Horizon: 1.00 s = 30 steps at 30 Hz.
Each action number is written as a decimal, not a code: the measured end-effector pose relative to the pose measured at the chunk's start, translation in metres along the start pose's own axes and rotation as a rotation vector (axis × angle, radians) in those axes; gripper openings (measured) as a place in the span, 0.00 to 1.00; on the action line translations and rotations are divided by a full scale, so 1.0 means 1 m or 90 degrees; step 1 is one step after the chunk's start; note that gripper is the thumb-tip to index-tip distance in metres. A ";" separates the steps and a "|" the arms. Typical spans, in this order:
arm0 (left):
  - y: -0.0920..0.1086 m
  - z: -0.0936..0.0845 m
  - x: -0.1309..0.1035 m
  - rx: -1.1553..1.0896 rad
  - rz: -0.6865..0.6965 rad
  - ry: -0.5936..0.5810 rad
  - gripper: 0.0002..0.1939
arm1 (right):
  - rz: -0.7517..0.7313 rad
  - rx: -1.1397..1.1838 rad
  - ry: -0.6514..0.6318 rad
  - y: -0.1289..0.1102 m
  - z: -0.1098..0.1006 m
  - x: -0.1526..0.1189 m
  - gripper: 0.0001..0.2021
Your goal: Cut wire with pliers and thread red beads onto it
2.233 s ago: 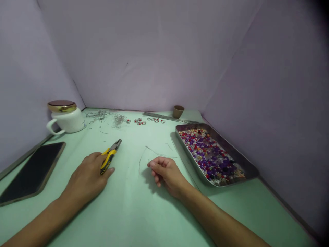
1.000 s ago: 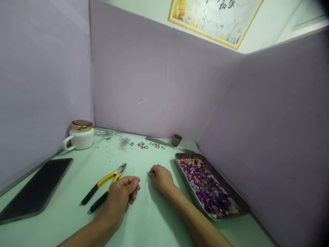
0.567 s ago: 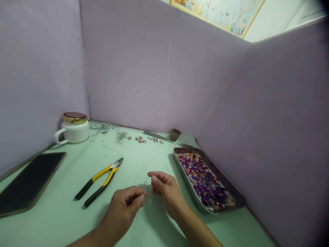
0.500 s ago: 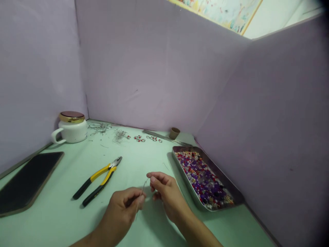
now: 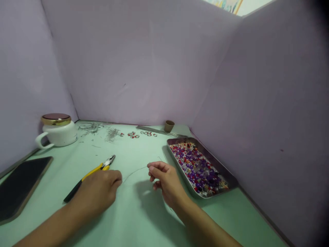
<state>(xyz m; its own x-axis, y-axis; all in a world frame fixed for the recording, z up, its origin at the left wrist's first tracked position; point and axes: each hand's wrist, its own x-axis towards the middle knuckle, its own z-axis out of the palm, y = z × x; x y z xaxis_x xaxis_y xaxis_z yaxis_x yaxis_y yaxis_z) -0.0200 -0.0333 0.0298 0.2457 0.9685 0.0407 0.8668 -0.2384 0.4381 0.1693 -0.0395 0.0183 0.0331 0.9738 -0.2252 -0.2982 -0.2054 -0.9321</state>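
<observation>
My right hand (image 5: 164,178) pinches one end of a thin metal wire (image 5: 133,172) between thumb and fingertips, above the table. From there the wire curves left and down, its far end close to my left hand (image 5: 104,187). Back upward, the left hand lies over the handles of yellow-and-black pliers (image 5: 96,168), whose jaws point away to the right. Its fingers curl downward and are mostly hidden, so whether they touch the pliers or the wire does not show. A metal tray (image 5: 183,178) of purple, red and pale beads (image 5: 197,164) stands right of my right hand.
Small rings with red beads (image 5: 133,134) lie at the back, beside loose wire scraps (image 5: 112,134). Long thin rods (image 5: 154,130) and a small brown cup (image 5: 169,126) are behind. On the left are a white lidded mug (image 5: 60,132) and a dark tablet-like slab (image 5: 22,187). Panels surround the table.
My left hand has moved left, away from my right hand, and now covers the pliers' handles. The right hand still pinches the wire, which now slants more sideways. The view has shifted.
</observation>
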 end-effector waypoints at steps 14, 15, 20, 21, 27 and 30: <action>0.018 -0.007 -0.007 -0.401 -0.088 -0.163 0.09 | 0.041 -0.056 -0.133 0.010 0.010 -0.012 0.12; 0.016 -0.009 -0.007 -0.423 -0.103 -0.167 0.09 | 0.041 -0.070 -0.150 0.010 0.009 -0.011 0.12; 0.006 -0.018 -0.002 -0.467 -0.107 -0.175 0.09 | 0.060 -0.071 -0.257 0.010 0.001 -0.006 0.13; 0.005 -0.018 -0.001 -0.466 -0.109 -0.171 0.09 | 0.069 -0.062 -0.274 0.009 -0.001 -0.006 0.13; 0.003 -0.017 0.000 -0.501 -0.140 -0.148 0.09 | 0.112 -0.049 -0.295 0.007 -0.005 -0.005 0.10; 0.004 -0.018 0.000 -0.528 -0.151 -0.142 0.09 | 0.122 -0.062 -0.288 0.006 -0.005 -0.004 0.07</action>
<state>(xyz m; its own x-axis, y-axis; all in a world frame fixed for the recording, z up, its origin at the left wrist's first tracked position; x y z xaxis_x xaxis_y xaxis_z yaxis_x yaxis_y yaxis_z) -0.0244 -0.0330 0.0473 0.2545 0.9282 -0.2714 0.3339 0.1790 0.9254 0.1724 -0.0451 0.0124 -0.4375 0.8578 -0.2696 -0.1670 -0.3721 -0.9130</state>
